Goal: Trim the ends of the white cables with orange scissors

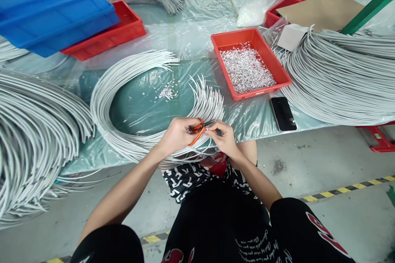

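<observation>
My left hand (179,134) is closed around orange-handled pliers (198,131) at the table's front edge. The tool's dark tip points right, toward my right hand (224,136). Thumb and fingers of my right hand are pinched at a white cable end beside that tip; the small piece between them is hard to make out. Under and around both hands runs a curved bundle of white cables (105,102), its loose ends fanned out just beyond the hands. Inside the curve lies a small pile of silvery bits (167,92).
A red tray (236,95) of small silvery pieces stands right of the bundle, near a black phone (283,114). Large cable bundles lie at far left (33,131) and right (348,78). Blue bins (52,8) are stacked at back left; a green post (370,10) rises at right.
</observation>
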`<state>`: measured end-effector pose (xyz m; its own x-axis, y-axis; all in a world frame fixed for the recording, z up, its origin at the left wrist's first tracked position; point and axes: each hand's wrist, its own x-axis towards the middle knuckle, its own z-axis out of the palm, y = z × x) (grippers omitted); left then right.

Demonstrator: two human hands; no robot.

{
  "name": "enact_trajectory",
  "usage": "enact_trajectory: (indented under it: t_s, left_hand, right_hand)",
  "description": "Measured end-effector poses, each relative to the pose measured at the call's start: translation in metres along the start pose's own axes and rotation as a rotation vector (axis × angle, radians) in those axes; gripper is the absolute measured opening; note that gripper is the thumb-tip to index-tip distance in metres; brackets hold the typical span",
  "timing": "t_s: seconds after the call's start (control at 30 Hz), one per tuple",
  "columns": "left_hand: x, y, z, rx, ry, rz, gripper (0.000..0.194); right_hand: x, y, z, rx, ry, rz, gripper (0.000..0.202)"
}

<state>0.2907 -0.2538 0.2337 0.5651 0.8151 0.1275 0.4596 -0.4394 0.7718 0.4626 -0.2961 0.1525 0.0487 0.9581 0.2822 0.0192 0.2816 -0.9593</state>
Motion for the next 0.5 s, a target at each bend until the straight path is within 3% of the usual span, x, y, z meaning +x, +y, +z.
enact_trajectory:
  t_s: [0.5]
  left_hand:
    - [0.0004,0.003,-0.0009,0.007,-0.024,-0.027,0.024]
  right_hand:
    - [-0.0004,-0.0017,0.0009,0.024,0.005,-0.054,0.027]
